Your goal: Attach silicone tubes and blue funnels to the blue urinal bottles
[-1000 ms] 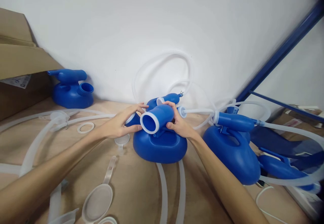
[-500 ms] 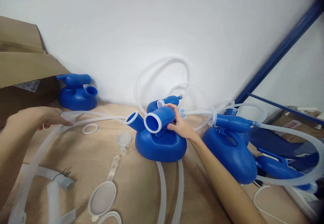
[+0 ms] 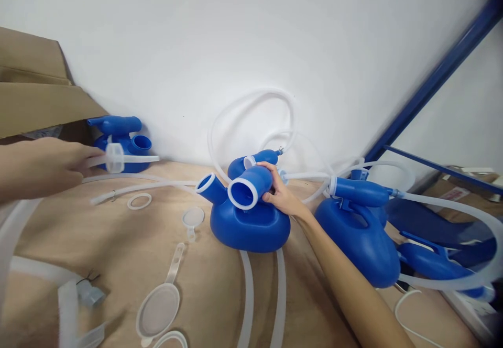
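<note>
Hands apart now, head view. 1 s ago both were on the blue bottle (image 3: 250, 235); 0.5 s ago the left hand (image 3: 51, 167) was over the hoses at left. Now it is raised there, fingers pinched on a translucent fitting (image 3: 115, 158) whose thin nozzle points toward the bottle. A thick hose (image 3: 18, 225) shows below that hand; cannot tell whether the 2 join.

Right hand (image 3: 283, 195) has not let go: part-open, curled round the rear of the blue barrel (image 3: 259, 176) atop the bottle. Bottle stands mid-surface, barrel's white-rimmed mouth facing the wearer.

Unmoved: white ring (image 3: 140, 201) and 2 round lids, small (image 3: 193, 216) and large (image 3: 157, 310), left of the bottle.

Judgement: picking-up looks done; fitting and bottle, each in hand, remain well apart.
</note>
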{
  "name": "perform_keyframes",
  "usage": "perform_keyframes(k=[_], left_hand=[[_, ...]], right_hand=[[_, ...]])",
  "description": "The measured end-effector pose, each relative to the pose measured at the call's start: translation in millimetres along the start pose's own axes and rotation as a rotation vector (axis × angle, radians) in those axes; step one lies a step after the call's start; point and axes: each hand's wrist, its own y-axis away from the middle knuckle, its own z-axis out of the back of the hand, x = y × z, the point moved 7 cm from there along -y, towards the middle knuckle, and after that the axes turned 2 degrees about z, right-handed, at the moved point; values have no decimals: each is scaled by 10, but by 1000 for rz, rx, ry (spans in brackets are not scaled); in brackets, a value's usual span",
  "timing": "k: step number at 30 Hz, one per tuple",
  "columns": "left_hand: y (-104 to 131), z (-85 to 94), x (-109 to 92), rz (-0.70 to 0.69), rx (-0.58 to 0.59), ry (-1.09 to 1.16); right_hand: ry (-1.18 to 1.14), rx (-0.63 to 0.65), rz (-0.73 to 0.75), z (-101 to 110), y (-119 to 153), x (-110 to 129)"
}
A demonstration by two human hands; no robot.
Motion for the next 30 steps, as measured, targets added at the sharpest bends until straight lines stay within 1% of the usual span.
perform_keyframes(k=[1,3,4,5,6,7,9,12,14,15,17,19,20,22,24,25,27,29,30], left_hand=[[81,91,-241,-65,13,-26],[217,266,-731,-146,-27,-23],[261,299,-969,-193,-13,-6],[284,291,-1168,-227,29,15],[288,274,-1313,-240,61,39],[276,266,-1407,-246,64,57],[241,249,-1487,-278,71,98],[226,267,-1467,-340,102,164],[240,288,-1482,-359,119,201],[247,297,-1522,-369,107,224],[253,263,-1667,-392,91,304],[235,145,-1839,-387,100,401],[213,62,-1907,-359,109,434],[162,-104,-1995,-288,130,475],[124,-221,-2041,-270,150,511],[115,-254,-2062,-302,166,535],[118,-277,-2097,-427,199,576],[119,-273,-2080,-522,201,599],[113,-275,-2055,-542,192,607]], right_hand=[[-13,4,-1,3,4,-2],[-44,14,-1,8,8,-7],[-53,13,-3,14,8,-13],[-59,9,-8,23,9,-21],[-65,4,-17,32,9,-34],[-73,-3,-31,41,10,-52],[-108,-17,-66,55,17,-95],[-162,-22,-122,50,34,-157],[-176,-24,-131,41,42,-171],[-175,-27,-125,38,44,-169],[-162,-33,-101,40,44,-156],[-123,-24,-73,41,42,-145],[-105,-17,-60,43,41,-144],[-82,-3,-45,48,40,-156],[-79,-3,-37,60,39,-180],[-84,-6,-34,65,37,-193],[-104,-5,-27,64,30,-211],[-135,4,-24,51,19,-222],[-149,10,-27,42,12,-226]])
